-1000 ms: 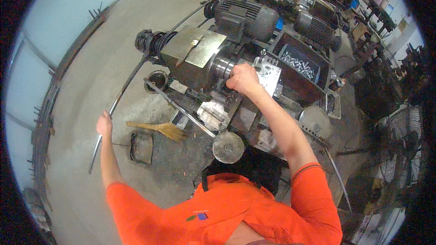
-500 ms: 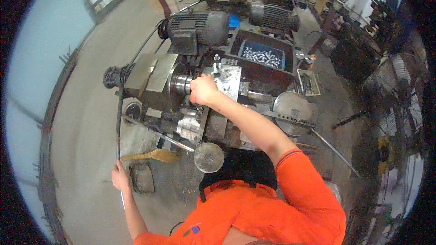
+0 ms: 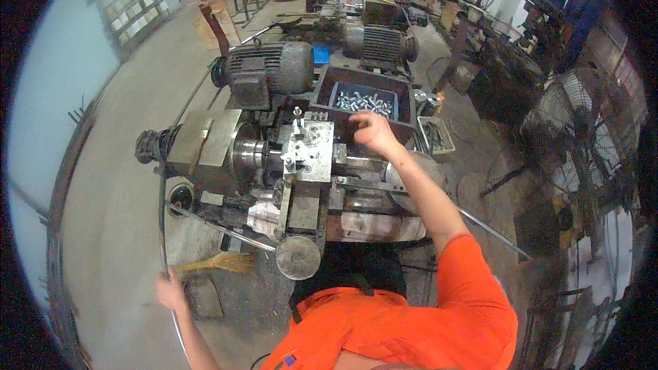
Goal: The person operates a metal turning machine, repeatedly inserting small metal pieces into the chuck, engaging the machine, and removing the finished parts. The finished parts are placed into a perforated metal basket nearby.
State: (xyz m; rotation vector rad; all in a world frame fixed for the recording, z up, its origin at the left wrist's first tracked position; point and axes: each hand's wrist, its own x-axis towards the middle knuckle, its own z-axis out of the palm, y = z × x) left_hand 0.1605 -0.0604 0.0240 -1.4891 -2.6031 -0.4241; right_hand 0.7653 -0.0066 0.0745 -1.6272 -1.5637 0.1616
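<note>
Because the greasy dark metal lathe-like machine (image 3: 205,140) fills the middle of the scene, everything else sits around it: at its far side rests a ribbed, grey, barrel-shaped motor (image 3: 274,65), and right of that a deep, dark, rectangular metal box (image 3: 406,103). Along the left side runs a long, slender, round metal rod (image 3: 162,223), dark at its far part and shinier near; its long axis lies near to far, the far end by the machine's left end, the near end slanting rightward beside the forearm. It should handle as stiff and fairly heavy, perhaps slick with oil, and is best grasped around its lower stretch, where the left hand (image 3: 170,290) has its fingers wrapped round it. Inside the box lies a blue rectangular tray (image 3: 367,88), and left of the near part of the box is a pale, flat metal plate (image 3: 312,154) with holes. The right hand (image 3: 374,131) is at the near side of the box, fingers bent toward the thumb, pointing left; I cannot tell whether they pinch anything. Smallest are the shiny silver metal pieces (image 3: 363,103) heaped in the tray, pointing every way; they look hard, light and possibly slippery, so a fingertip grip around the middle would suit.
</note>
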